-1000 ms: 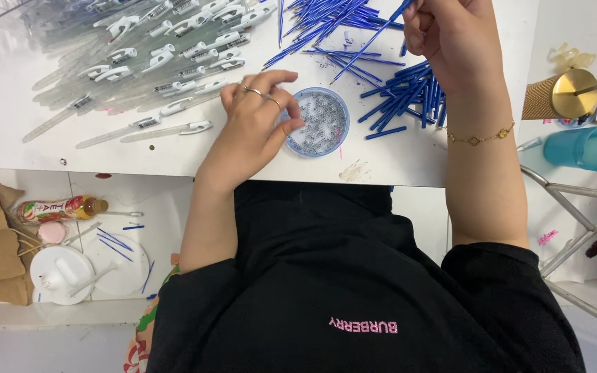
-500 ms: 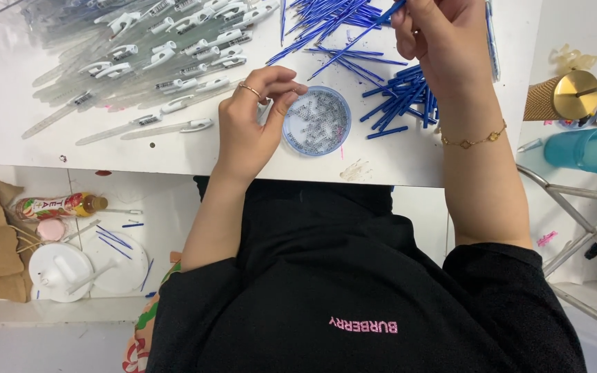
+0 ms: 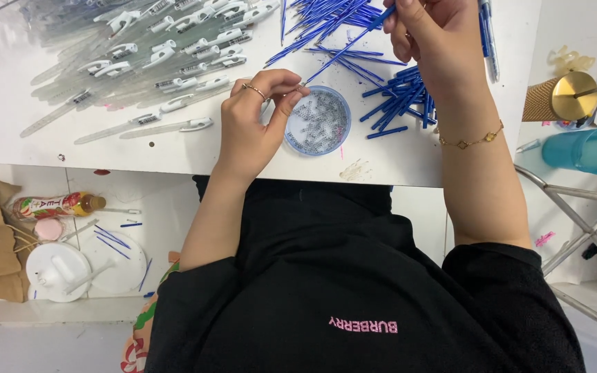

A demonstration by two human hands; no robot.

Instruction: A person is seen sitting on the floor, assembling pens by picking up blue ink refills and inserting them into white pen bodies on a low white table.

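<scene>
With clear pen barrels (image 3: 153, 52) piled at 10 o'clock on the white table (image 3: 395, 155), the left hand (image 3: 253, 124) pinched a small spring (image 3: 303, 84) over the round dish (image 3: 318, 120), while the right hand (image 3: 437, 41) at 1 o'clock gripped a blue refill (image 3: 347, 47) angled toward the spring.
</scene>
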